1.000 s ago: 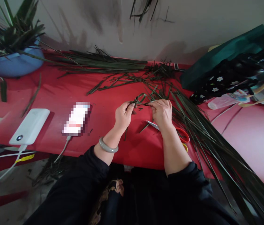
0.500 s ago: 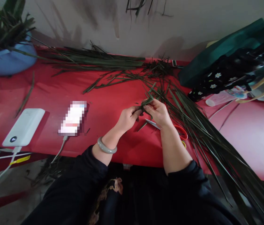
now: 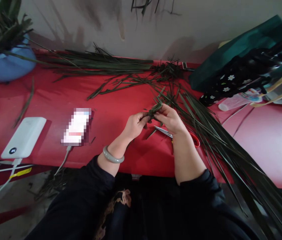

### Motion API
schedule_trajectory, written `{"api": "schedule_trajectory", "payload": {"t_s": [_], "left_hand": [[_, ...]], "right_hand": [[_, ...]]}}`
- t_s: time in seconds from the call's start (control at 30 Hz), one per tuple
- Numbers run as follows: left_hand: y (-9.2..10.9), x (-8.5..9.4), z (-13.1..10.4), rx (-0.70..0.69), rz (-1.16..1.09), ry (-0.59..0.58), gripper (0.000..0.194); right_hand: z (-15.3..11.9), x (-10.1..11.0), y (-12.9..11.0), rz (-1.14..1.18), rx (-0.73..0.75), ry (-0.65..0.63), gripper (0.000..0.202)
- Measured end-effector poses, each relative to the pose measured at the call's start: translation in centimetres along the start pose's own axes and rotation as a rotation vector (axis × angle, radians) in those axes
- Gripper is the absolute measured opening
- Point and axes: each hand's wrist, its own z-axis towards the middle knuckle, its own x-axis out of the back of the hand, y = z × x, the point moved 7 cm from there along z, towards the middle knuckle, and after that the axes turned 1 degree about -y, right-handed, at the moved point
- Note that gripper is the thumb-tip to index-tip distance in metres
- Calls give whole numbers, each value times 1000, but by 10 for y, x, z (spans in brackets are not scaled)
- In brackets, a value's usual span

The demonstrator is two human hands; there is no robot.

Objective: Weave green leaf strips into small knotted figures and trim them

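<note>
Between my two hands is a small folded piece of green leaf strips (image 3: 155,108), held above the red table. My left hand (image 3: 136,126) pinches its left end with closed fingers; a grey bangle (image 3: 113,156) circles that wrist. On the other side my right hand (image 3: 170,118) grips the piece between thumb and fingers. The fingers partly cover it, so its exact shape is hidden. Scissors (image 3: 164,131) with red handles lie on the table, partly under my right wrist. Cut leaf bits lie close by.
Long leaf blades (image 3: 221,146) run along the right and over the front edge. More leaf strips (image 3: 100,63) line the wall. A power bank (image 3: 24,137), a phone (image 3: 77,126) with cable, a blue basin (image 3: 8,66), a flowered umbrella (image 3: 241,76) and a green bag (image 3: 231,53) surround the workspace.
Both hands still hold the leaf piece, and more of it shows between the fingers. My right hand has opened a slight gap from the scissors' blades. The view has shifted slightly.
</note>
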Motion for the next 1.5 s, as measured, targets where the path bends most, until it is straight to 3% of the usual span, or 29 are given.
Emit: {"api": "schedule_trajectory", "payload": {"t_s": [0.27,0.37,0.5,0.63,0.7,0.9,1.03,1.17,1.23,1.33,1.4,1.5], "left_hand": [[4,-2,-2,-67,51,-24,20],[9,-2,-3,-129,158,-41,19],[11,-1,-4,-179,298,-44,16],[5,-2,-3,-125,364,-69,17],[3,-2,-2,-99,350,-62,17],[1,-1,-3,-54,283,-51,21],[-1,-1,-2,-51,316,-49,19],[-2,-2,-2,-56,359,-46,19],[-1,-1,-2,-49,356,-35,21],[-1,-1,-2,-12,311,-38,23],[-1,-1,-2,-1,291,-43,22],[-2,0,-2,18,270,-36,22]], "right_hand": [[-2,6,0,248,-50,42,23],[-4,8,0,69,-86,-20,34],[-9,12,-3,-335,-134,-174,26],[-12,17,-14,-584,-47,-136,13],[-13,16,-17,-588,18,-94,9],[-9,11,-12,-194,72,-22,10],[-8,12,-8,-346,-29,-50,17],[-8,14,-10,-562,-3,-17,11],[-6,18,-9,-439,42,80,6],[-5,23,-7,-68,138,177,16],[-4,23,-7,102,158,152,24],[-5,25,-10,164,147,101,36]]}}
